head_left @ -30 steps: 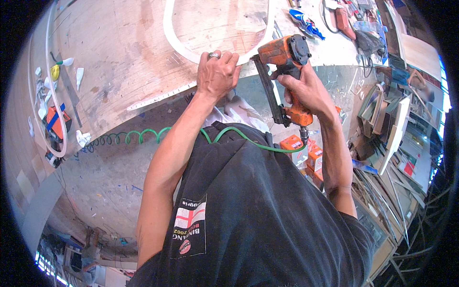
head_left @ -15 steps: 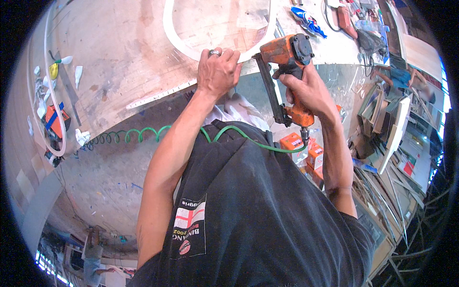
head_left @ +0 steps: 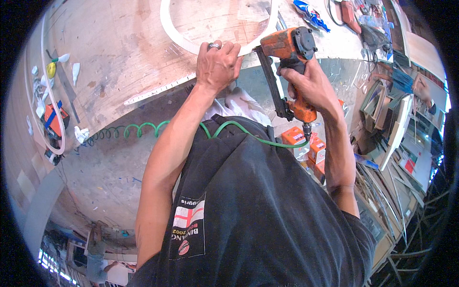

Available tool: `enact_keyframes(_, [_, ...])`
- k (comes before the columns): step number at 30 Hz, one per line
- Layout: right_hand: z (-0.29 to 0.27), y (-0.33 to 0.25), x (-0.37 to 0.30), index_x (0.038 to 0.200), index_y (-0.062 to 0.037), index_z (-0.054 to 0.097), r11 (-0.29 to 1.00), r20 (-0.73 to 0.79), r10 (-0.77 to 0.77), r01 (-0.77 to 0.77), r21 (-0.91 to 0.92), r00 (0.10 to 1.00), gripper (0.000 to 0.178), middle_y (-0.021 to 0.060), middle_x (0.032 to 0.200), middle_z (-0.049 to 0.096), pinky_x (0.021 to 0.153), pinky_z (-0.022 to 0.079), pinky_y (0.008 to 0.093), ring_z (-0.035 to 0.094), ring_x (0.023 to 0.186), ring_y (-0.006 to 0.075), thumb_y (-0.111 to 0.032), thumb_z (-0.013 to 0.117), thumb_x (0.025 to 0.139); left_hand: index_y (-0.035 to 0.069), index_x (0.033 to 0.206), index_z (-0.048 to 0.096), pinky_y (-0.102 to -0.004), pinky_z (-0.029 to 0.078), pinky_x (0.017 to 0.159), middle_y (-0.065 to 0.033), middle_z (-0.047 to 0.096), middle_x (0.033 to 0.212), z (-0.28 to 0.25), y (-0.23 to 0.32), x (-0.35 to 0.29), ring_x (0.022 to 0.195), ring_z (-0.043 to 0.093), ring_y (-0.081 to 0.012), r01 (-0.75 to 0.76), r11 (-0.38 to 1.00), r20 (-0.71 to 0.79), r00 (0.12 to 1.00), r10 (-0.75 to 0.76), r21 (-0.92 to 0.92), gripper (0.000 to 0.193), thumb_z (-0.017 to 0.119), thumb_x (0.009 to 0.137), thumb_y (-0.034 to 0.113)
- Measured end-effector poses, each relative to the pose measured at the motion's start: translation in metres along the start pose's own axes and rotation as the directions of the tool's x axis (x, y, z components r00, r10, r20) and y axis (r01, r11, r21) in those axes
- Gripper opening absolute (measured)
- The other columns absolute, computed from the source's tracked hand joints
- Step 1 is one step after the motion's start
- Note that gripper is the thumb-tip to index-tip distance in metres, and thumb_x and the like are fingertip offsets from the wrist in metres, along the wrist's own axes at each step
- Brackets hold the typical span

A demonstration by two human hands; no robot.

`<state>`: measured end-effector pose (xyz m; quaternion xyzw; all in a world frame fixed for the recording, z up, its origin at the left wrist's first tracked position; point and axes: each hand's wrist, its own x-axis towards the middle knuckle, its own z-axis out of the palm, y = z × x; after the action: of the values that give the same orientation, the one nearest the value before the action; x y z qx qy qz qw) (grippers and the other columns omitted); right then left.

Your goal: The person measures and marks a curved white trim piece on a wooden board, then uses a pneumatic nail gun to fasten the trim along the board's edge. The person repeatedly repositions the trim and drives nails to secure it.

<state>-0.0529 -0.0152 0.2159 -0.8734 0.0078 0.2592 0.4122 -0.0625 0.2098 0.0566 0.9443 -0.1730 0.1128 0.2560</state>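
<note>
My left hand (head_left: pixel 217 67) has its fingers closed over the near rim of a white U-shaped strip (head_left: pixel 167 21), at the table's near edge. A ring is on one finger. In my right hand (head_left: pixel 313 86) is an orange and black nail gun (head_left: pixel 279 44), my fingers wrapped round its grip. Its nose is close to the strip, just right of my left hand; whether they touch, I cannot tell. The black magazine (head_left: pixel 276 88) slants down toward me. A green coiled air hose (head_left: pixel 282 144) runs from the grip's lower end across my front to the left.
A wooden worktable (head_left: pixel 119 52) spans the far side, with a white-edged strip (head_left: pixel 160 90) along its near edge. A blue wrapper (head_left: pixel 310 15) lies at far right. Orange boxes (head_left: pixel 316 150) sit below my right forearm. Stacked boards (head_left: pixel 397 129) stand at right, near another person (head_left: pixel 404 79).
The view has shifted slightly. My left hand and the nail gun keep nearly the same places at the strip. At right, the other person's arm has moved.
</note>
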Motion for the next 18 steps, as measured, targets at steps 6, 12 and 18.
enact_keyframes(6, [-0.005, -0.004, -0.004, 0.142, 0.0001, 0.049, 0.979, 0.070, 0.089, -0.101, 0.179, 0.994, 0.057, 0.0107, 0.111, 0.066, 0.057, 0.052, 0.0317, 0.061, 0.064, 0.0134, -0.014, 0.072, 0.092, 0.012, 0.114, 0.075, -0.0423, 0.047, 0.087, -0.0042, 0.076, 0.107, 0.000, -0.001, 0.000, 0.095, 0.072, -0.0262, 0.019, 1.000, 0.035, 0.999, -0.018, -0.009, 0.029, 0.076, 0.091, 0.029])
enact_keyframes(12, [0.003, -0.001, -0.005, 0.140, 0.0000, 0.051, 0.986, -0.015, 0.059, -0.056, 0.157, 0.998, 0.047, 0.0073, 0.102, 0.068, 0.054, 0.050, 0.0294, 0.059, 0.058, 0.0118, -0.008, 0.068, 0.097, 0.013, 0.113, 0.075, -0.0423, 0.047, 0.087, -0.0041, 0.075, 0.105, 0.001, 0.000, 0.000, 0.094, 0.071, -0.0256, 0.014, 1.000, 0.009, 1.000, -0.014, -0.011, 0.028, 0.076, 0.091, 0.029])
enact_keyframes(18, [0.006, 0.007, -0.002, 0.139, 0.0001, 0.051, 0.995, -0.015, -0.006, 0.008, 0.101, 1.000, 0.049, 0.0088, 0.107, 0.067, 0.061, 0.050, 0.0314, 0.060, 0.067, 0.0142, -0.011, 0.070, 0.095, 0.012, 0.113, 0.075, -0.0422, 0.047, 0.087, -0.0041, 0.075, 0.105, 0.000, 0.000, 0.001, 0.094, 0.071, -0.0255, 0.008, 1.000, 0.018, 1.000, -0.008, -0.017, 0.028, 0.076, 0.091, 0.029])
